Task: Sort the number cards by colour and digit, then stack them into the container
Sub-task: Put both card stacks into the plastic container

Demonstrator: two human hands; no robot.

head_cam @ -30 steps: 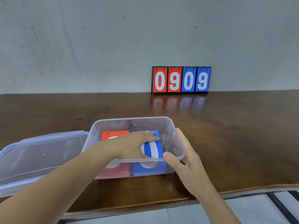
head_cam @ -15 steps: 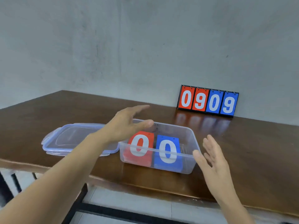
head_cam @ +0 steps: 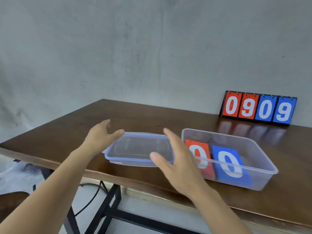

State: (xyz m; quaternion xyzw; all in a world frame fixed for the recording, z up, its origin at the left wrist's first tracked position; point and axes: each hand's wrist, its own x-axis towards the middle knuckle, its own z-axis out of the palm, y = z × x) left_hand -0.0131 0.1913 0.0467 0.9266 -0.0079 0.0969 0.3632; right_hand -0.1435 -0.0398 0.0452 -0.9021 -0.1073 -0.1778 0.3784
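The clear container (head_cam: 253,184) sat on the brown worktop (head_cam: 152,118), close to its front edge. Inside it, a red card with a 0 (head_cam: 196,146) and a blue card with a 0 (head_cam: 225,153) lay side by side. The cards looked done, so I think the lid was the next job.

The lid (head_cam: 140,147) lay flat on the worktop, just to the left of the container. The left hand (head_cam: 101,135) was spread open at the lid's far left corner. Its thumb was right by the rim, but I could not tell if it touched. The right hand (head_cam: 179,164) was spread open too, in front of the lid's right end, and held nothing.

The lid was close to the front edge. If a hand pushed it instead of lifting it, it could slide off and fall to the floor. The right hand was also very near the container, so a bump could knock it sideways and mix the cards. If the lid went on crooked, it might not snap shut.

A score board (head_cam: 258,107) showing 0909 stood at the back, against the wall.
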